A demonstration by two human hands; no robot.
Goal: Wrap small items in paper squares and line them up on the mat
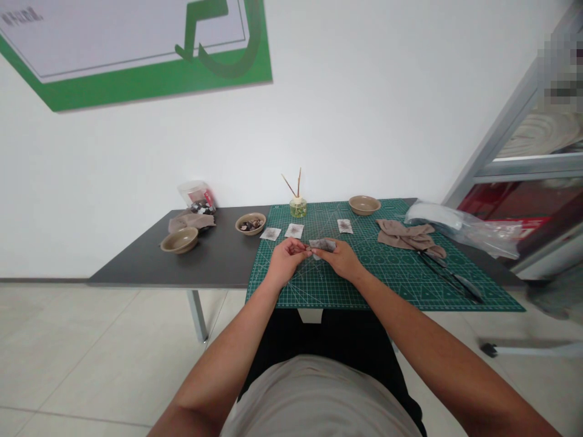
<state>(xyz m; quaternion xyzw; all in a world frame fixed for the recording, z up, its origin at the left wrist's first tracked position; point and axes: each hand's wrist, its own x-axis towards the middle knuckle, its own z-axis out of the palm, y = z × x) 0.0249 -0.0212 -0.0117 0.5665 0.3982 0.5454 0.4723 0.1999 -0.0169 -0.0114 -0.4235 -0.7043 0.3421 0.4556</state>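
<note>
Above the green cutting mat [387, 279], both my hands meet close in front of my body. My right hand [341, 258] is closed on a small whitish packet [324, 244] with grey markings, held between thumb and fingers. At the packet's left edge, my left hand [286, 260] is pinched shut; whatever lies between its fingertips is too small to make out. Just beyond the hands, two similar square packets [294, 230] lie flat on the left, and one packet [345, 226] lies on the right. Each has a dark mark in its middle.
A bowl of dark pieces [251, 225] stands left of the mat, with another bowl [180, 241] farther left near a plastic tub [198, 197]. At the back are a reed diffuser [298, 207] and a bowl [364, 205]. A brown cloth [407, 235] and black-framed glasses [450, 276] lie right.
</note>
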